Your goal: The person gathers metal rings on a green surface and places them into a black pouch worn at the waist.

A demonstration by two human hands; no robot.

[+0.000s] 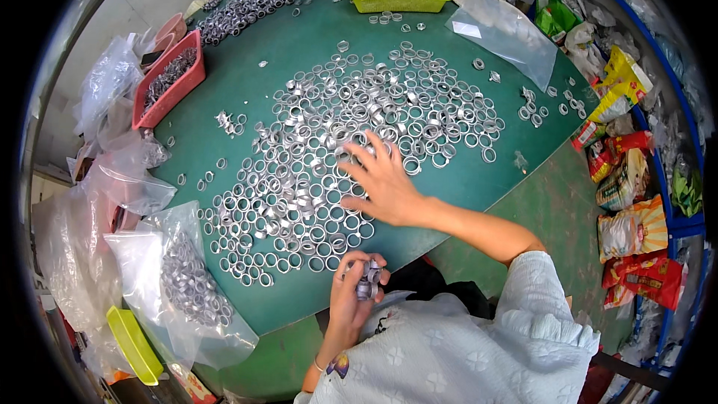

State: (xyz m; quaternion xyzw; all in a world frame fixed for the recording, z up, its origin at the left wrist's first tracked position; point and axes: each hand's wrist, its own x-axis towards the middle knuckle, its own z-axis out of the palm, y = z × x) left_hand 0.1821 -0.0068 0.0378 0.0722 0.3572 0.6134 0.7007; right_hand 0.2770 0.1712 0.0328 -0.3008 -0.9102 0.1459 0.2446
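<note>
Left grip (348,297) is curled snugly round a clump of grey metallic rings (367,283); right grip (394,190) is splayed wide, empty, over a messy heap of silvery round metallic rings (381,105) on the smooth green table (232,90).

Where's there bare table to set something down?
Mostly bare green table shows between the red basket and the main pile of rings, and between that pile and the small ring cluster at right. Crowded: mid-table, around the right hand, and the left edge, with plastic bags.
</note>
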